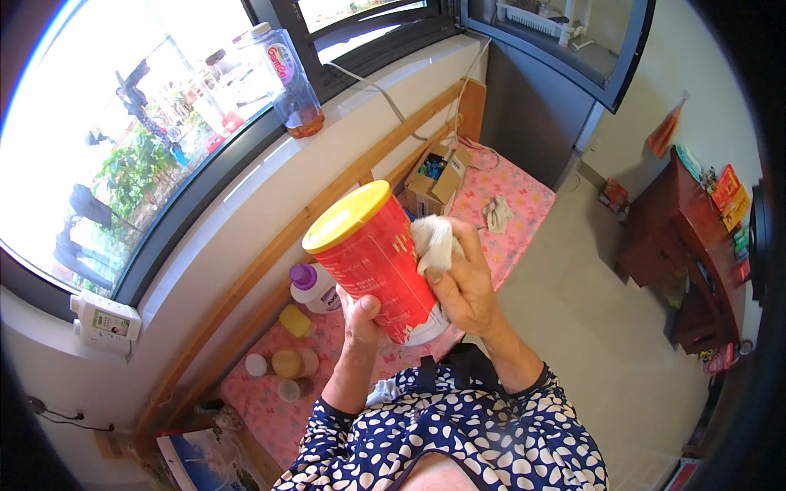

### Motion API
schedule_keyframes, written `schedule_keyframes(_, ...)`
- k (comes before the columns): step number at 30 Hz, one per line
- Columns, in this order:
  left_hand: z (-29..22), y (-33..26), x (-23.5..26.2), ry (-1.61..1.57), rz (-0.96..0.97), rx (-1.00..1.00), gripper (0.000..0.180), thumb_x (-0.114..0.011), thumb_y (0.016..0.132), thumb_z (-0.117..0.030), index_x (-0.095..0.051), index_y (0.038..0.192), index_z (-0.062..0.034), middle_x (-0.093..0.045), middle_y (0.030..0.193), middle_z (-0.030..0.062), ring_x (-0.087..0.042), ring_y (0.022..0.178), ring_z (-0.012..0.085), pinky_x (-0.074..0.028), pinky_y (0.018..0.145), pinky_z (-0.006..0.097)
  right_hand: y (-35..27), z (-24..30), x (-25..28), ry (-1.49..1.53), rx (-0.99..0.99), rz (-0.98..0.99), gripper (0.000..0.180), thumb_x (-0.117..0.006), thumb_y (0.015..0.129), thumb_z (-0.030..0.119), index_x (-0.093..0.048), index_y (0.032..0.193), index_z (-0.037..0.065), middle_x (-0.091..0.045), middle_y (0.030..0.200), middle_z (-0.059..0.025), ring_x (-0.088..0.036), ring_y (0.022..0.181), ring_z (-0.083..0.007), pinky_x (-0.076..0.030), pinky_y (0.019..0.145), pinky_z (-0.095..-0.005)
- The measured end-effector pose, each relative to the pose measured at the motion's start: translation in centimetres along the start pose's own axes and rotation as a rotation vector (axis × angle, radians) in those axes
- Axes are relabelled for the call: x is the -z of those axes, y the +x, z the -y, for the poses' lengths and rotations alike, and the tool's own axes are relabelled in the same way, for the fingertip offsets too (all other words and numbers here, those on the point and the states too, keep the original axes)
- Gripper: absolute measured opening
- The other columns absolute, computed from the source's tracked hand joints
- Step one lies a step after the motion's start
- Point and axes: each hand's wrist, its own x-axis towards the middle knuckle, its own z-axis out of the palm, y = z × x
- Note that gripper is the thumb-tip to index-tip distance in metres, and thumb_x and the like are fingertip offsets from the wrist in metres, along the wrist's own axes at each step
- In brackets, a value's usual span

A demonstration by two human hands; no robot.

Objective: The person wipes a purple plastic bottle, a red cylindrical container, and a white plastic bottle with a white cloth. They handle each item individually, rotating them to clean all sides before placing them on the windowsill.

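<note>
A tall red canister with a yellow lid is held up in front of me, tilted with its lid toward the upper left. My left hand grips it low on the near side, thumb across the red wall; its other fingers are hidden behind. In my right hand a crumpled white cloth is pinched and pressed against the canister's right side. Below and behind the canister, a white bottle with a purple cap stands on the pink patterned cover.
On the pink-covered bench are an open cardboard box, a whitish rag, a yellow block and several small jars. A clear plastic jar and a white jug sit along the windowsill. A dark wooden cabinet stands at right.
</note>
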Motion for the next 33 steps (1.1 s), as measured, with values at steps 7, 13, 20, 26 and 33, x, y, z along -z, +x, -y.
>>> schedule_keyframes(7,0.4,1.2,0.9,-0.028,-0.110,-0.061,0.076,-0.072,0.069,-0.038,-0.043,0.129,0.0000,-0.059,0.118,0.0150,-0.060,0.103,0.0293,-0.050,0.091,0.043,-2.6,3.0,-0.7,-0.346,0.186,0.034,0.037,-0.070,0.065,0.014,-0.065,0.101,0.005,-0.053,0.117,-0.0164,-0.049,0.096,-0.0336,-0.041,0.081,-0.0434)
schedule_keyframes(13,0.6,0.7,1.3,-0.068,-0.042,-0.041,0.080,-0.077,0.066,-0.035,-0.042,0.130,-0.0013,-0.055,0.122,0.0148,-0.059,0.106,0.0304,-0.050,0.092,0.046,-3.0,0.8,-0.6,0.072,-0.214,-0.098,0.019,-0.055,0.092,0.015,-0.061,0.097,-0.002,-0.053,0.106,-0.0142,-0.050,0.090,-0.0263,-0.040,0.080,-0.0353)
schedule_keyframes(20,2.4,1.1,2.4,-0.112,-0.041,-0.067,0.084,-0.078,0.066,-0.036,-0.038,0.131,-0.0006,-0.055,0.121,0.0134,-0.058,0.106,0.0266,-0.051,0.090,0.042,-3.5,-2.6,-0.4,0.658,-0.817,-0.076,0.026,-0.050,0.096,0.021,-0.059,0.096,-0.003,-0.050,0.095,-0.0059,-0.050,0.086,-0.0145,-0.039,0.079,-0.0265)
schedule_keyframes(26,1.3,1.6,0.6,0.047,-0.142,-0.091,0.086,-0.078,0.069,-0.036,-0.033,0.134,0.0003,-0.054,0.123,0.0133,-0.056,0.108,0.0215,-0.047,0.092,0.037,-2.8,-1.6,-1.2,0.095,-0.209,-0.116,0.022,-0.053,0.093,0.015,-0.059,0.102,-0.004,-0.054,0.102,-0.0129,-0.055,0.089,-0.0198,-0.043,0.075,-0.0289)
schedule_keyframes(33,1.5,-0.9,1.0,0.132,-0.131,0.004,0.092,-0.083,0.062,-0.039,-0.035,0.131,-0.0013,-0.054,0.120,0.0125,-0.058,0.106,0.0229,-0.048,0.092,0.037,-1.5,1.8,-1.4,-0.274,0.201,-0.010,0.037,-0.067,0.068,0.011,-0.062,0.103,0.000,-0.053,0.111,-0.0233,-0.054,0.090,-0.0376,-0.046,0.075,-0.0454)
